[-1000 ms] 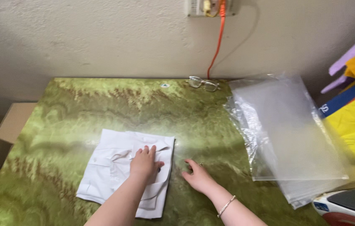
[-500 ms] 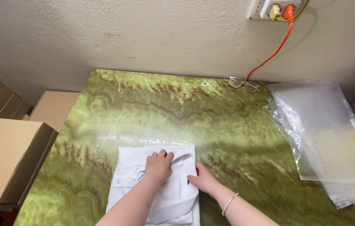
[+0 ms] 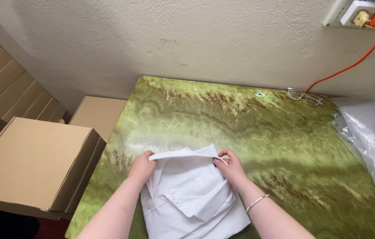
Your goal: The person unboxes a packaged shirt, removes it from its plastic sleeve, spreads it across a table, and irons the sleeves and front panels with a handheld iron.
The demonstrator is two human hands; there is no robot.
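Since half a sec ago our view has swung left and the shirt's far edge has come up off the table: both hands, which were pressing flat on it, now pinch it and lift.

Largest first: green marbled table (image 3: 258,132) runs to the wall, w/ brown cardboard boxes (image 3: 32,163) stacked just off its left edge. White folded shirt (image 3: 192,194) sits at the near edge, centre-left, its lower part on the tabletop and its top edge raised. Clear plastic bags (image 3: 373,141) lie at the far right, well apart from the shirt. Orange cord (image 3: 351,66) drops from a wall outlet toward the back corner, and a pair of glasses (image 3: 304,97) rests near the wall.

Our left hand (image 3: 141,168) is closed on the shirt's left top corner, fingers curled under the fabric. Our right hand (image 3: 231,168) is closed on the right top corner, thumb and fingers pinched on the edge; a thin bracelet (image 3: 257,202) shows on that wrist.

Risks, as we judge them: only the top layer seems gripped, so lower folds could sag and the fold come undone. A loose flap hangs at the near right and may drag or crease. The shirt lies close to the near-left table edge, so part could slip off toward the boxes. Uneven pull btwn hands would skew it.
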